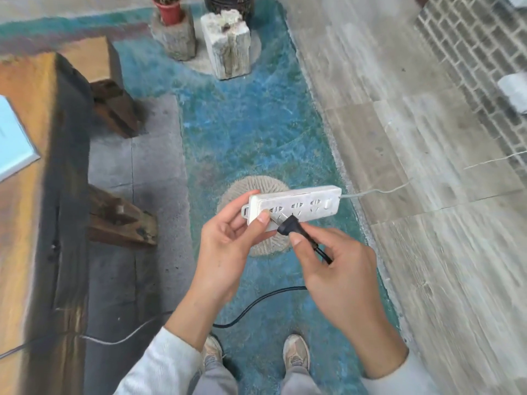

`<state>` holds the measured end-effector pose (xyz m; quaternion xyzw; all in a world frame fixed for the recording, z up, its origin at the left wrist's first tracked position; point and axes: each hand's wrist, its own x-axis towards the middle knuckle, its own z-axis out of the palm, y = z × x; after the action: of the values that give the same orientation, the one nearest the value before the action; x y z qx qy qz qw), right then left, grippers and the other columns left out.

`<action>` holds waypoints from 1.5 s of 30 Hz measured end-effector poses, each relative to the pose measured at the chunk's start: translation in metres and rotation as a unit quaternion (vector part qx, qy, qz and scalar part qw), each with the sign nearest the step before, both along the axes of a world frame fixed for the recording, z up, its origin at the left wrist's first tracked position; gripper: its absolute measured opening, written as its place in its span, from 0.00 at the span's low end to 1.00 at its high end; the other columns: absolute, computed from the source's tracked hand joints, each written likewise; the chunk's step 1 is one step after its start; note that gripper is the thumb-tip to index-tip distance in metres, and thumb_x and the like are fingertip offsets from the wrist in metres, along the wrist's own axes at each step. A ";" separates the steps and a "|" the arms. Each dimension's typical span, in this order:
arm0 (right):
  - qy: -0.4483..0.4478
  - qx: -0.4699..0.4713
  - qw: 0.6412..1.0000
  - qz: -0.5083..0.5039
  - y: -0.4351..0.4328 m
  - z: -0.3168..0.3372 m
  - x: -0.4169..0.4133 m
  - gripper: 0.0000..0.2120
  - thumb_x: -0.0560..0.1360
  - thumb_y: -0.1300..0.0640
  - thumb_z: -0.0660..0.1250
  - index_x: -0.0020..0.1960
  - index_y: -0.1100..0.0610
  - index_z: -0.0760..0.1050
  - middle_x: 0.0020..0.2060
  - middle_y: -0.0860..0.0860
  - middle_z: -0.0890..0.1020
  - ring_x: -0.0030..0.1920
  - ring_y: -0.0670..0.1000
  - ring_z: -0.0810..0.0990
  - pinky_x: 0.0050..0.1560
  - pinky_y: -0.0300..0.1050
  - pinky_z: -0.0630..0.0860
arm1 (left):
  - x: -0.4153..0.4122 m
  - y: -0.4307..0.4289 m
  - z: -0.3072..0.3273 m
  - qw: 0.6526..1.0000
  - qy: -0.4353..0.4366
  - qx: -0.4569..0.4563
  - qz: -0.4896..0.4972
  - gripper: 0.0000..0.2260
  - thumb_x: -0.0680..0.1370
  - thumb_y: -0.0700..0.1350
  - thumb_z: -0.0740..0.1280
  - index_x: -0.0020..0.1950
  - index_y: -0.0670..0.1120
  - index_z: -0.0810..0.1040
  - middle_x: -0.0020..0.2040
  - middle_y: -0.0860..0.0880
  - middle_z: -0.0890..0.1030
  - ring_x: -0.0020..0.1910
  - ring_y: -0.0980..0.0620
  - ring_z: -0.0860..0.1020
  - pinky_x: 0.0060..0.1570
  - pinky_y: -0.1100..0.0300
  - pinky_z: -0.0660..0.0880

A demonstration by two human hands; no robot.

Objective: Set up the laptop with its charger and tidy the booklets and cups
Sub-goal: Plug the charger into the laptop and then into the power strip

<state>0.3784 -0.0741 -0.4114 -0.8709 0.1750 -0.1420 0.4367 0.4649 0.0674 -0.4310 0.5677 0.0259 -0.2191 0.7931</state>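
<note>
Left hand (pixel 228 246): wrapped round one end of the white power strip (pixel 302 205), held above the floor.
Right hand (pixel 336 269): pinching the black plug (pixel 288 225), prongs at a socket, seemingly not pushed home.
Progress: charger hookup under way; booklets and cups likely yet to be tidied.
Hidden: laptop and cups out of view; booklet (pixel 11 138) cut off on the table (pixel 28 223); cord (pixel 256 303) end unseen.

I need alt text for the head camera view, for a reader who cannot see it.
A person's left hand holds a white power strip while the right hand pinches a black plug at its sockets, above a blue-green floor.
</note>
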 end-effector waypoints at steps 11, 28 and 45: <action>-0.011 -0.058 0.998 -0.002 0.001 0.007 0.001 0.12 0.75 0.54 0.72 0.58 0.46 0.82 0.38 0.41 0.81 0.32 0.31 0.71 0.37 0.21 0.63 | 0.005 -0.003 0.004 0.999 -0.029 0.018 -0.013 0.17 0.78 0.40 0.70 0.67 0.45 0.78 0.56 0.43 0.86 0.57 0.45 0.84 0.51 0.55 0.82; 0.112 0.075 0.990 -0.042 -0.007 0.004 -0.001 0.17 0.81 0.46 0.63 0.37 0.50 0.79 0.30 0.41 0.83 0.24 0.42 0.74 0.32 0.38 0.65 | -0.007 -0.010 -0.001 1.000 -0.011 0.023 -0.001 0.18 0.77 0.40 0.72 0.67 0.44 0.78 0.55 0.42 0.86 0.56 0.43 0.84 0.51 0.54 0.81; 0.111 -0.015 0.994 -0.019 0.000 0.005 0.007 0.21 0.81 0.48 0.63 0.32 0.57 0.73 0.23 0.53 0.77 0.27 0.57 0.75 0.35 0.50 0.74 | -0.008 -0.008 -0.011 0.998 -0.022 0.045 0.026 0.20 0.75 0.41 0.72 0.67 0.43 0.78 0.54 0.42 0.86 0.55 0.42 0.84 0.52 0.52 0.82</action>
<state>0.3858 -0.0742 -0.4066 -0.8843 0.2368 -0.0553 0.3986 0.4565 0.0593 -0.4416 0.6070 0.0328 -0.1845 0.7723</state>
